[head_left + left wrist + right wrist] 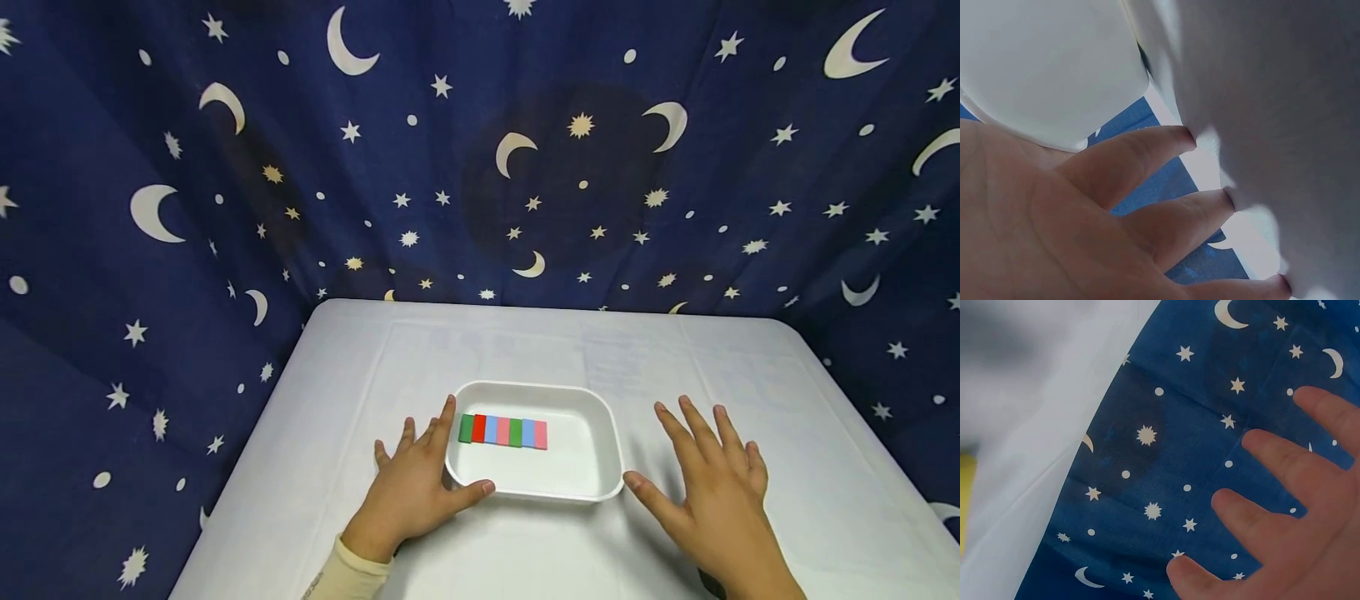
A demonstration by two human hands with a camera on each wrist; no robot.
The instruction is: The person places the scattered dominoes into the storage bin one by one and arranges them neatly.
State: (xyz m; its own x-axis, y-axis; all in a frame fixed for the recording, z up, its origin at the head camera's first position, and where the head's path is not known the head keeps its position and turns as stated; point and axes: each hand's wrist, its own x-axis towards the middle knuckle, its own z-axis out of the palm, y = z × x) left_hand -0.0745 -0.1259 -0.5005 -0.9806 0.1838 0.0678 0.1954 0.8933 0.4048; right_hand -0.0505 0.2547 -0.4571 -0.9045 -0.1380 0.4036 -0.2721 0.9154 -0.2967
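Observation:
A white rectangular tray sits on the table. Inside it, toward the left, several thin tiles in green, red, blue and pink lie side by side in a row. My left hand is at the tray's left end with fingers spread, the thumb by the front rim and the index finger along the left side. In the left wrist view, the tray's outer wall is beside the palm, and three fingertips rest on the white cloth. To the right of the tray my right hand hovers, fingers spread, holding nothing.
White cloth covers the table. A dark blue curtain with moons and stars hangs behind it and at both sides. A blurred yellow patch shows at the left edge of the right wrist view.

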